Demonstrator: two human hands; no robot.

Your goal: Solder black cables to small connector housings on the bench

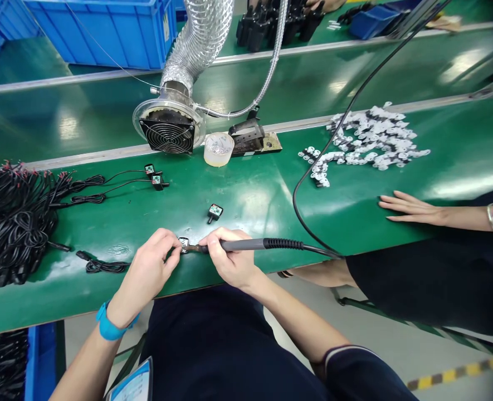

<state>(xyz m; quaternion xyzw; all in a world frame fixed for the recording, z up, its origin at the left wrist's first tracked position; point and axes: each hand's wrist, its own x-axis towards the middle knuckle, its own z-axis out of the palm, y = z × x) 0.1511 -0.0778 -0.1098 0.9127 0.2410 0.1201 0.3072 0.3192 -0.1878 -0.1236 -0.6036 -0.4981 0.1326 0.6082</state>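
At the near left, a blue plastic bin [37, 362] is holding a mass of dark parts below the edge of the glossy green-topped desk [250, 175]. At the near edge of this desk, the left hand [153, 263], wearing a bright blue wristband [111, 324], is bringing its thumb and fingertips together, its grip pinching the left side of a small square module with a black rim [183, 241]. The module is lying low over the desk, between the two hands. From the right, the right hand [233, 263] is clamping its grip around a slim soldering iron with a grey and black handle [246, 244], whose tip end is pointing left and meeting the module. A thin black coiled cable [104, 265] is lying just left of the left hand. Slightly farther, a second square module with a green and white face [215, 211] is resting alone. On the right, a co-worker's hand [413, 209] is lying on the desk with fingers extended. On the left, a large tangle of black cables [16, 223] is spreading. Farther still, a round whitish tub [216, 158] is standing between a black square fan grille [166, 137] and a dark metal iron stand [246, 133]; a heap of small white and black parts [371, 139] is lying far right. At the far left, a large blue plastic crate [104, 33] is standing beside a silver corrugated duct [204, 33].
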